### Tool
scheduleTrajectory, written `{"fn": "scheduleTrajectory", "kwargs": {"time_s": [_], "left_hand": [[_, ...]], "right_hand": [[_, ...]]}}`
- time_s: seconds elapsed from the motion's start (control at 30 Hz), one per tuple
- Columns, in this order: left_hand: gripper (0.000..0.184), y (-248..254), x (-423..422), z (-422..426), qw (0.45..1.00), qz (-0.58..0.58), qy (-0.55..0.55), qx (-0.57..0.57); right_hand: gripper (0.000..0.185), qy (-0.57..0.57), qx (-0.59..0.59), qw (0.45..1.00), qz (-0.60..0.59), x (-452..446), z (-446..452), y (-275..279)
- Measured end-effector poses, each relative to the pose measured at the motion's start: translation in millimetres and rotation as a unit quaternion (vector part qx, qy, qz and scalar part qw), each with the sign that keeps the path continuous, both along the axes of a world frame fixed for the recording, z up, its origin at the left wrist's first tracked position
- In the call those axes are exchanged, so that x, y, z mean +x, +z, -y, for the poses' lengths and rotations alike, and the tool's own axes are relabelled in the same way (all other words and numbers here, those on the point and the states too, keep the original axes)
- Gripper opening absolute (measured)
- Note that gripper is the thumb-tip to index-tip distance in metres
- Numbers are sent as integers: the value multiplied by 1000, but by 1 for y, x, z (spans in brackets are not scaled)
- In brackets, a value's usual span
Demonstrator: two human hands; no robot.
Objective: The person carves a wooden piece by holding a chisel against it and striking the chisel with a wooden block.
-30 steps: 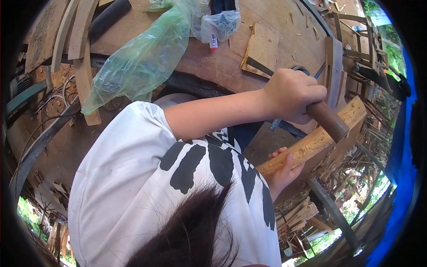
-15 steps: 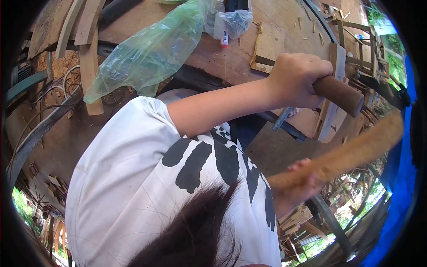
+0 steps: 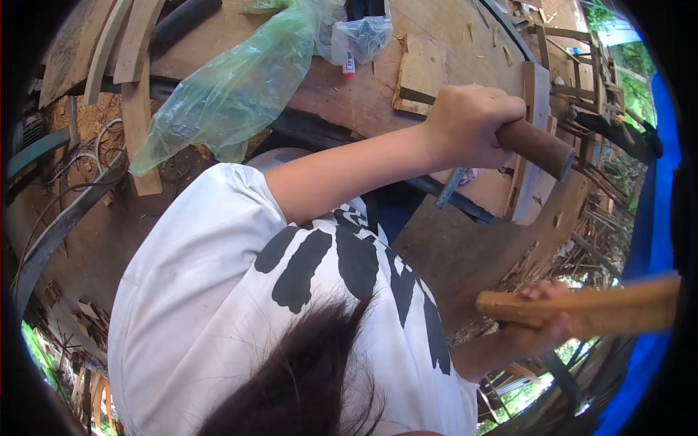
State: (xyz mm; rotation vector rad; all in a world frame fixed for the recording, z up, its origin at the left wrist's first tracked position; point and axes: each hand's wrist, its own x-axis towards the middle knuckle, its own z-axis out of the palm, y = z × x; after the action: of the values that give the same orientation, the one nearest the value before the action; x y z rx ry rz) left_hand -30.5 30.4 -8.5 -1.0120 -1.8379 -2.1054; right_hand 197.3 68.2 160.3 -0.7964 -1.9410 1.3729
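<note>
My left hand (image 3: 472, 125) is closed around a round brown wooden handle (image 3: 536, 150). The handle sticks out past the thumb side, and whatever lies at its other end is hidden by the fist. Just beyond it lies a long wooden piece (image 3: 536, 109) with a slot near its lower end. At the lower right my right hand (image 3: 542, 320) grips a thick wooden stick (image 3: 618, 307), held out level to the right and apart from the handle. The stick's far end is smeared by motion.
On the workbench (image 3: 349, 102) lie a green plastic bag (image 3: 233, 87), a marker (image 3: 348, 64), a wood block (image 3: 422, 69) and a bluish metal bar (image 3: 451, 187). Long boards (image 3: 138, 43) jut out at the upper left. A blue sheet (image 3: 658, 189) hangs at the right.
My right hand has moved outward to the right, and the wooden stick has swung from a slant to nearly level, away from the handle. My left hand keeps its grip; the whole view shifts slightly.
</note>
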Motion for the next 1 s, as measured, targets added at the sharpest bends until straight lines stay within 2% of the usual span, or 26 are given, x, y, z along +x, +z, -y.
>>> {"fn": "scheduleTrajectory", "kwargs": {"time_s": [0.07, 0.1, 0.17, 0.23, 0.33, 0.4, 0.47, 0.5, 0.57, 0.63, 0.67, 0.73, 0.83, 0.87, 1.0], "left_hand": [[25, 1, -1, 1, 1000, 4, 0, 3], [25, 2, 0, 2, 1000, 4, -7, -12], [24, 3, 1, 2, 1000, 0, -16, -27], [24, 2, 2, -1, 1000, 6, -12, -22], [24, 2, 2, -2, 1000, 3, -10, -20], [24, 1, 3, -3, 1000, 3, -7, -26], [24, 1, 2, -3, 1000, -5, -1, -31], [24, -1, 4, -2, 999, -6, -9, -32], [24, -1, 3, -4, 999, -6, -17, -32], [24, -1, 4, -3, 999, -6, -17, -28], [24, -2, 4, -2, 999, -4, -19, -30], [24, -1, 4, -1, 999, -5, -23, -34], [24, -2, 4, -4, 1000, -5, -17, -16], [24, -4, 5, -4, 1000, -7, -18, -16], [23, -3, 0, -6, 999, 7, -29, -27]], "right_hand": [[59, 10, -30, 991, -129, -3, 4, -1], [57, 13, -16, 1000, 7, -8, 12, -1], [53, 16, 13, 962, 273, -14, 25, 0], [51, -16, 29, 963, 268, -11, 16, 7], [48, 6, 74, 996, 45, -7, -4, 24], [47, 32, 67, 997, 9, -11, -13, 14], [42, 69, 105, 977, 171, -8, -10, 2], [42, 69, 105, 978, 167, -13, -2, 2], [39, -15, 42, 965, 257, -26, 9, 8], [44, -31, 27, 973, 225, -18, 2, 14], [48, 53, 29, 992, 114, -15, -7, 15], [52, 134, 30, 990, 3, -11, -9, 12], [51, 22, 59, 972, 226, -16, 0, 0], [53, 7, 32, 962, 270, -26, 10, -3], [58, -1, 19, 966, 257, -22, 1, 6]]}}
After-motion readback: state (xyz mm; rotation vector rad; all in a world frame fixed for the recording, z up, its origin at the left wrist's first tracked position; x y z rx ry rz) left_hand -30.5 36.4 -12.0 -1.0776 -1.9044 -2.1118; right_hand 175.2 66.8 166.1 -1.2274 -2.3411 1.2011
